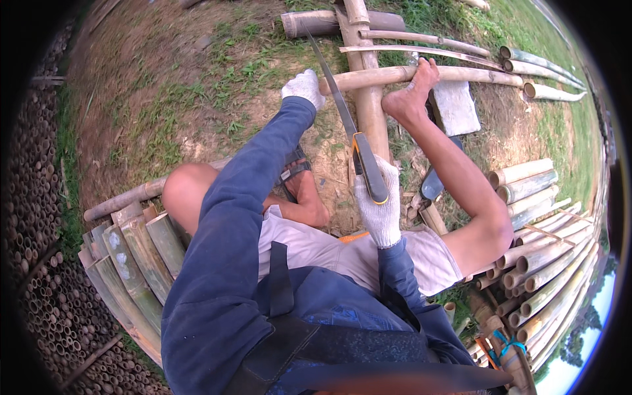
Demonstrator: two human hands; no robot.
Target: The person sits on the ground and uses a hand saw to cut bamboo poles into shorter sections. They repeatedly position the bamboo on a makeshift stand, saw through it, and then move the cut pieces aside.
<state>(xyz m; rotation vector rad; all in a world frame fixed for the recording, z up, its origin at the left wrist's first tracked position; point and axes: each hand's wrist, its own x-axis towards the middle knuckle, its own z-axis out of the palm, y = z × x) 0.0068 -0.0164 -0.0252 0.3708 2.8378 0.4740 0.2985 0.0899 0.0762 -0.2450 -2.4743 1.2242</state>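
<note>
My left hand (303,90), in a white knit glove, is closed at the left end of a bamboo pole (375,77). My right hand (382,207), gloved the same way, holds a hand saw (370,170) by its grey and orange handle. The long curved blade points up and left and crosses the pole just right of my left hand; whether its teeth touch the bamboo I cannot tell. Under the pole runs a thicker upright-lying bamboo beam (370,112). My bare foot (413,93) presses on the pole to the right of this beam.
Thin bamboo strips (428,42) lie beyond the pole, and a thick bamboo log (309,24) lies at the far end. A pale stone block (455,108) sits right of my foot. Bamboo stacks (559,253) stand at right, with cut tubes (141,247) at left.
</note>
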